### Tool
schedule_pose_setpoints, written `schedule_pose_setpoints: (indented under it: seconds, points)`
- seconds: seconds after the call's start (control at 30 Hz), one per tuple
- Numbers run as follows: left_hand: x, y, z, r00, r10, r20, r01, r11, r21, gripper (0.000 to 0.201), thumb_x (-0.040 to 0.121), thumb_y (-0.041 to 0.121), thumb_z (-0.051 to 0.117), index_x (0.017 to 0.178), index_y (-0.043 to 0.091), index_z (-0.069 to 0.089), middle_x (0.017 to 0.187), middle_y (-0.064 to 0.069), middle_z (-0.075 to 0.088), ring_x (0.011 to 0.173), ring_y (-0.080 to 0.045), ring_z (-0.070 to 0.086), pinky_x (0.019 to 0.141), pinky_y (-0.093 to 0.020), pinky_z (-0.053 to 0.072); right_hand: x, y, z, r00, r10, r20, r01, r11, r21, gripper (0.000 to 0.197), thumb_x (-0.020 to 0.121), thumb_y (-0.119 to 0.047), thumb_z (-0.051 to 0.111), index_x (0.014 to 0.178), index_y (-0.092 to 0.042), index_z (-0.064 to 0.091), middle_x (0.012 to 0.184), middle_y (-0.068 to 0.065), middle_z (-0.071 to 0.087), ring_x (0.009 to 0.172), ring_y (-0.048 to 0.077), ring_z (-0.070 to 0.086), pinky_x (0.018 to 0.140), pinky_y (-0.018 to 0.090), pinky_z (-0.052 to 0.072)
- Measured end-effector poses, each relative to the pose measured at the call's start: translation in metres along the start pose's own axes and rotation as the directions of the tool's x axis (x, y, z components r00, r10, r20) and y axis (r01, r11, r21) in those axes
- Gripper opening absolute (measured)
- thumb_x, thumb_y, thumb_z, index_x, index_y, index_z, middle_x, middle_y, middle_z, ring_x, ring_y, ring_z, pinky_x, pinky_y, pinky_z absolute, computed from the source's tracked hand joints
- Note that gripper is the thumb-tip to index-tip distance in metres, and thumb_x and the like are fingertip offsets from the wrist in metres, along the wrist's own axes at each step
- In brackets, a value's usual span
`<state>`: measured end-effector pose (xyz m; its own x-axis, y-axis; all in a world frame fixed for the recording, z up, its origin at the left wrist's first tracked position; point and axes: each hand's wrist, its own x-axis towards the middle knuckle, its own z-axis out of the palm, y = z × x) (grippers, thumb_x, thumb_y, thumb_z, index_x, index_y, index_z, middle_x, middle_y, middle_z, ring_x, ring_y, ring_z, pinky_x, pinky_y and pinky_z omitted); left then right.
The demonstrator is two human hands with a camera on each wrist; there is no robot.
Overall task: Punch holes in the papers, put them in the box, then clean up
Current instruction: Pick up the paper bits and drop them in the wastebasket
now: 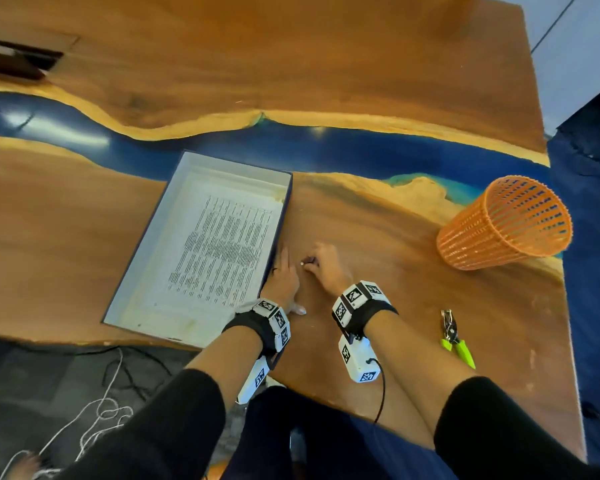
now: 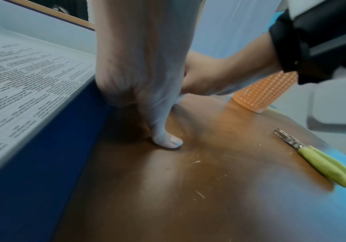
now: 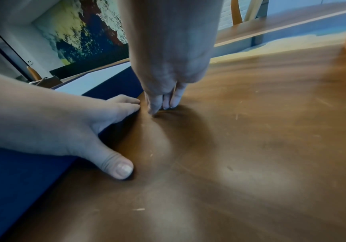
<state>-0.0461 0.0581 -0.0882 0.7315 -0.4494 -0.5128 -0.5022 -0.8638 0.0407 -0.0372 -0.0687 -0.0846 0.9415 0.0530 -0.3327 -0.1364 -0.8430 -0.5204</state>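
- Head view: I see a wooden table (image 1: 361,64) with a blue resin band running across its middle, and both of my hands low near its near edge.
- My left hand (image 1: 284,277) lies flat with straight fingers on the wood, its edge touching the long right wall of the box (image 1: 280,216); the thumb (image 2: 165,139) is spread out, tip down on the table.
- My right hand (image 1: 323,263) is just beside the left, fingers bunched and pointing down at the wood. A tiny white speck (image 1: 302,262) shows at the fingertips; I cannot tell whether they pinch it or only touch it.
- That box is shallow, dark blue outside and pale inside, open on top, lying at an angle towards the table's near left part. Printed papers (image 1: 222,251) lie flat inside it.
- A hole punch (image 1: 455,336) with green handles lies on the wood near the table's near right corner, well apart from both hands.
- An orange slatted waste basket (image 1: 506,223) stands by the right edge, beyond the punch.
- Left wrist view: small pale flecks (image 2: 196,162) are scattered on the wood between thumb and punch.
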Motion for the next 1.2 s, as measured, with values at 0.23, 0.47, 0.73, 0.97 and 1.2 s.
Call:
schedule_pose_setpoints:
  seconds: [0.23,0.47,0.73,0.97,1.2]
  points:
    - [-0.002,0.007,-0.002,0.999,-0.05,0.002,0.05,0.999,0.006,0.127,0.07,0.051,0.074,0.146,-0.015,-0.003,0.156,-0.028,-0.012,0.148,-0.038,-0.001,0.117,-0.036,0.027,0.002,-0.003,0.003,0.999,-0.02,-0.044,0.017,0.998,-0.065,0.015,0.088,-0.013,0.059,0.089,-0.002,0.07,0.1,0.013,0.061,0.091,0.032,0.059,0.074,0.044,0.049]
    - [-0.004,0.01,-0.007,0.997,-0.075,0.033,0.074,0.996,0.045,0.129,0.071,0.048,0.074,0.143,-0.016,-0.011,0.154,-0.03,-0.018,0.147,-0.039,-0.006,0.119,-0.037,0.021,0.001,-0.007,0.001,0.998,-0.055,-0.014,0.052,0.988,-0.146,0.013,0.09,-0.009,0.056,0.086,0.002,0.062,0.1,0.015,0.059,0.089,0.035,0.06,0.072,0.043,0.048]
    - [-0.001,0.009,-0.006,0.996,-0.065,0.061,0.063,0.997,0.045,0.131,0.071,0.052,0.074,0.145,-0.013,-0.013,0.153,-0.031,-0.02,0.146,-0.041,-0.01,0.12,-0.038,0.018,0.001,-0.006,0.004,0.999,-0.042,0.03,0.047,0.987,-0.156,0.015,0.094,-0.009,0.049,0.1,0.003,0.056,0.111,0.018,0.054,0.093,0.037,0.059,0.074,0.042,0.045]
    - [-0.004,0.01,-0.01,0.996,-0.077,0.046,0.073,0.995,0.065,0.132,0.071,0.056,0.072,0.143,-0.016,-0.012,0.153,-0.031,-0.018,0.147,-0.04,-0.006,0.121,-0.037,0.019,-0.001,0.0,0.004,0.999,0.013,0.04,-0.008,0.992,-0.126,0.022,0.096,-0.011,0.045,0.109,0.004,0.053,0.119,0.02,0.05,0.101,0.039,0.056,0.083,0.044,0.043]
    - [-0.005,0.015,-0.019,0.992,-0.105,0.067,0.098,0.99,0.105,0.13,0.068,0.058,0.073,0.146,-0.015,-0.002,0.155,-0.03,-0.014,0.148,-0.038,-0.001,0.121,-0.037,0.02,-0.012,0.003,-0.04,0.996,0.049,-0.071,-0.045,0.997,0.057,0.025,0.093,0.004,0.039,0.115,0.013,0.048,0.12,0.03,0.052,0.11,0.039,0.05,0.089,0.036,0.029]
